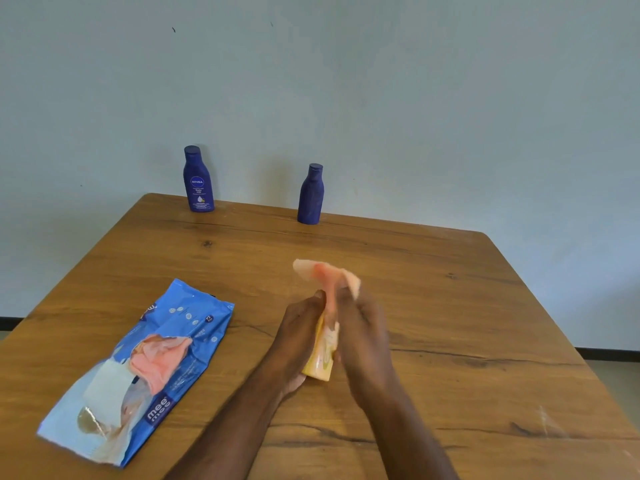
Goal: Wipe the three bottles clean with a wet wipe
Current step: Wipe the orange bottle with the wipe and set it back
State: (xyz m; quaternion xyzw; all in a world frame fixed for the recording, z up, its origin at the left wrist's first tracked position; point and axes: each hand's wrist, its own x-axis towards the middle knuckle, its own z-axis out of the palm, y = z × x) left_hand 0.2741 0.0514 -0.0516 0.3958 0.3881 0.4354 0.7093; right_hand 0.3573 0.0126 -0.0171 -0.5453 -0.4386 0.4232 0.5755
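One head-worn camera only, looking forward and down across the wooden table (433,306) toward the wall (381,81). It sits close over the table's near edge; edges bend slightly, probably wide-angle distortion.

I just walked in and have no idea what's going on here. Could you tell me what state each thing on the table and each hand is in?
Yellow bottle: held between both hands, tilted.
Wipe: in the right hand, on the bottle's top.
Left hand: grips the bottle.
Right hand: holds the wipe.
Labelled blue bottle: upright, capped.
Plain blue bottle: upright, capped.
Wipe pack: lying flat, open, a wipe sticking out.
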